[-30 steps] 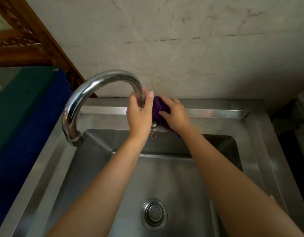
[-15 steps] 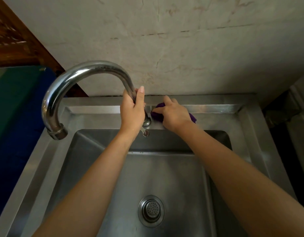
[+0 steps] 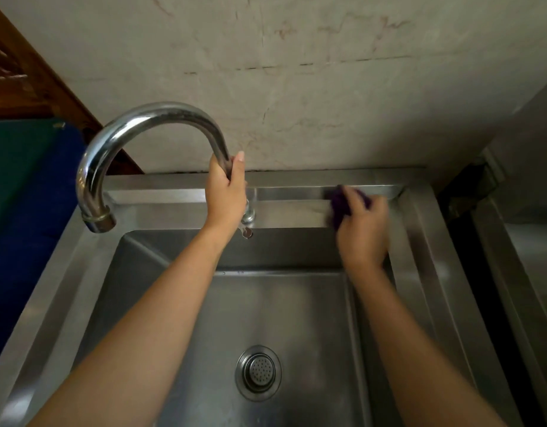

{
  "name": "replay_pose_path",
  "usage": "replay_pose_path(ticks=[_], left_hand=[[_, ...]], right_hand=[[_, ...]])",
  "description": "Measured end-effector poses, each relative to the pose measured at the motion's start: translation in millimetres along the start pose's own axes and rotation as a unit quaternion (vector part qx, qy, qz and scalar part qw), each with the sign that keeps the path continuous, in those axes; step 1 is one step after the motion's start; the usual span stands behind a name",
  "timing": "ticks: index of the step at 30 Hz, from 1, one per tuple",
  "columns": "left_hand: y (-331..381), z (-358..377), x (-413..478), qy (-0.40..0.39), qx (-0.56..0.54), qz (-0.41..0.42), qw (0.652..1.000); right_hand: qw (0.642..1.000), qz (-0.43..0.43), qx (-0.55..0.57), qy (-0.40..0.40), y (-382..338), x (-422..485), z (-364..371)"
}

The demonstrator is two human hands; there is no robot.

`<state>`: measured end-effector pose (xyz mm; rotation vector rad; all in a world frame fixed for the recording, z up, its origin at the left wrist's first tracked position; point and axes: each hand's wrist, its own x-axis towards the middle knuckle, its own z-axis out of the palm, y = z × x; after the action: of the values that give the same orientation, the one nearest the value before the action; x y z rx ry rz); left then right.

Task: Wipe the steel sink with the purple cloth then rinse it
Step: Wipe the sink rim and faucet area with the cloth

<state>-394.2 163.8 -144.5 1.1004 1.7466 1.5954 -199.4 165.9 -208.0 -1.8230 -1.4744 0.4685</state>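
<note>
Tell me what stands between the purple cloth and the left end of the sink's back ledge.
The faucet base stands on the back ledge left of the purple cloth, and the left hand grips the faucet neck right above it. Between the cloth, held by the right hand, and that base the ledge looks bare.

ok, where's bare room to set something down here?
Free: sink floor around the drain; left deck beside the faucet spout. Crowded: back ledge, left hand gripping faucet, right hand holding purple cloth.
</note>
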Motion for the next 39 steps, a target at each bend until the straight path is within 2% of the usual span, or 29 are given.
replay_pose_path(ticks=[2, 4, 7, 10, 14, 18, 20, 24, 30, 33, 39], left_hand=[[-0.2, -0.2, 0.1, -0.002, -0.004, 0.002, 1.0], [-0.8, 0.5, 0.3, -0.002, -0.011, 0.0, 1.0], [-1.3, 1.3, -0.7, 0.002, -0.014, -0.002, 1.0], [-1.7, 1.2, -0.7, 0.005, -0.01, 0.005, 1.0], [-4.4, 0.9, 2.1, 0.014, -0.006, 0.007, 1.0], [-6.4, -0.2, 3.4, 0.006, -0.01, 0.01, 1.0], [-6.5, -0.3, 3.4, 0.004, -0.008, 0.012, 1.0], [-7.5, -1.1, 4.4, 0.003, -0.005, 0.016, 1.0], [-10.2, -2.6, 5.4, -0.001, 0.007, 0.024, 1.0], [-10.3, -4.4, 5.1, -0.012, 0.019, 0.026, 0.999], [-12.0, -2.5, 7.8, -0.002, 0.027, 0.015, 1.0]], right_hand=[[0.995, 0.043, -0.023, 0.085, 16.4, 13.3, -19.2], [0.988, 0.012, -0.135, 0.068, 32.8, 19.2, -22.7], [0.983, 0.016, -0.181, 0.021, 36.2, 20.0, -1.2], [0.987, 0.007, -0.157, 0.014, 17.7, 13.7, 19.2], [0.998, 0.031, 0.006, -0.047, 4.1, 8.6, 29.3], [0.993, -0.058, -0.007, -0.104, -19.7, -4.8, 54.1], [0.988, -0.103, -0.037, -0.105, -33.4, -13.3, 70.8], [0.978, -0.143, -0.071, -0.134, -53.1, -24.6, 89.7], [0.93, -0.269, -0.116, -0.224, -59.9, -18.6, 89.7], [0.922, -0.291, -0.154, -0.205, -43.3, -8.7, 74.6], [0.944, -0.23, -0.197, -0.128, 9.7, 18.1, 27.7]])
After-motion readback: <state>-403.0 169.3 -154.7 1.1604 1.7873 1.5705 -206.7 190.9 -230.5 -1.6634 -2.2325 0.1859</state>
